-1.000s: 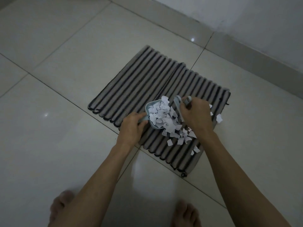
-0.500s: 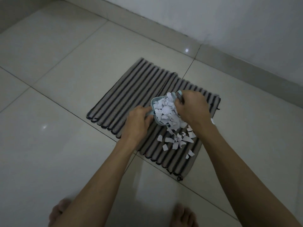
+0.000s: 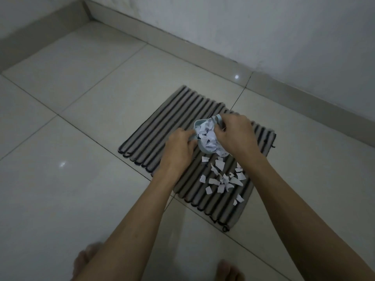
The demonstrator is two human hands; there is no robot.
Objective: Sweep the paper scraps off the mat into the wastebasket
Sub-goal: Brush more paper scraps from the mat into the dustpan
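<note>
A grey and black striped mat (image 3: 168,126) lies on the tiled floor. Above it my left hand (image 3: 179,148) grips the handle of a small light-blue dustpan (image 3: 199,128), which is heaped with white paper scraps (image 3: 209,138). My right hand (image 3: 236,134) grips a small light-blue brush against the pile, its bristles hidden by the hand. More loose scraps (image 3: 222,178) lie scattered on the mat's near right part, just below the dustpan. No wastebasket is in view.
Pale floor tiles (image 3: 81,179) surround the mat. A white wall with a tiled skirting (image 3: 203,51) runs along the far side and meets another skirting at the far left corner. My bare feet (image 3: 227,270) show at the bottom edge.
The dustpan has lifted off the mat, tilted up, with the brush hand pressed closer onto the pile. The camera has tipped up, showing more wall. A few scraps dropped onto the mat.
</note>
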